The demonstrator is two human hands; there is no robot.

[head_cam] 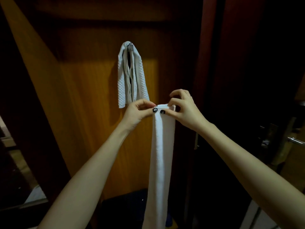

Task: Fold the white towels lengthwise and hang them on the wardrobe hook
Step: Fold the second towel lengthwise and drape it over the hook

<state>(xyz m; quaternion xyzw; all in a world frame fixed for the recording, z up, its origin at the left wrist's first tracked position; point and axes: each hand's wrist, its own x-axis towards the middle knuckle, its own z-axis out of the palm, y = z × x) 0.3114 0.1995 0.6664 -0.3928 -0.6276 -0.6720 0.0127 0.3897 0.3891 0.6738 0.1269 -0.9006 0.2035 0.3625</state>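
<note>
The left hand pinches the top edge of a white towel between thumb and fingers, closed on the near left corner, a dark-painted thumbnail showing against the cloth. The right hand grips the same top edge just beside it — thumb in front, forefinger curled over the hem, the other fingers raised and bent. The two thumbs nearly touch. The towel is folded into a long narrow strip and hangs straight down from both hands, its lower end running out of view at the bottom edge.

Behind and above the hands, a second towel with a waffle texture is draped over a small metal hook on the wooden wardrobe door, its two halves hanging side by side. Its lower left corner sits just above the left hand. To the far right, in the dark, a metal door handle shows faintly.
</note>
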